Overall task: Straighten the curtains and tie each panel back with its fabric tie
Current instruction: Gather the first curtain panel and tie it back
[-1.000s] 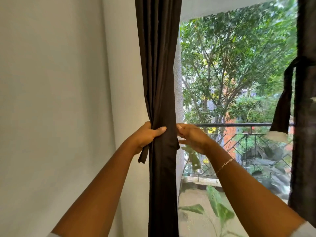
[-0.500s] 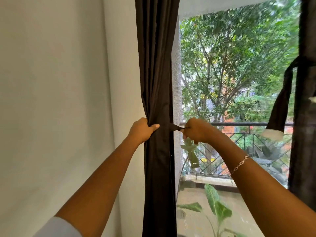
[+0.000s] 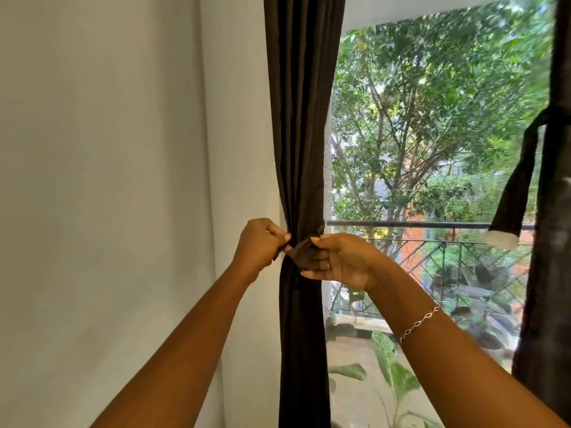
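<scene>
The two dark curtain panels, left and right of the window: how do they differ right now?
The left panel is cinched at its waist by both hands, the left hand and right hand working the tie; the right panel is untouched. The right panel's tie dangles loose. Both are the same dark brown fabric.

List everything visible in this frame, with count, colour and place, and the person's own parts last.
Left curtain: one, dark brown, gathered beside the wall, cinched at hand height.
Tie: one, dark brown, wrapped round the left curtain, pinched by both hands.
Right curtain: one, dark, at the right edge.
Hanging tie: one, dark with a white end, dangling loose from the right curtain.
Wall: one, off-white, left.
Railing: one, dark metal, outside the window.
Trees: several, green, beyond the railing.
Bracelet: one, silver, right wrist.
Left hand: pinching the tie.
Right hand: pinching the tie.
</scene>
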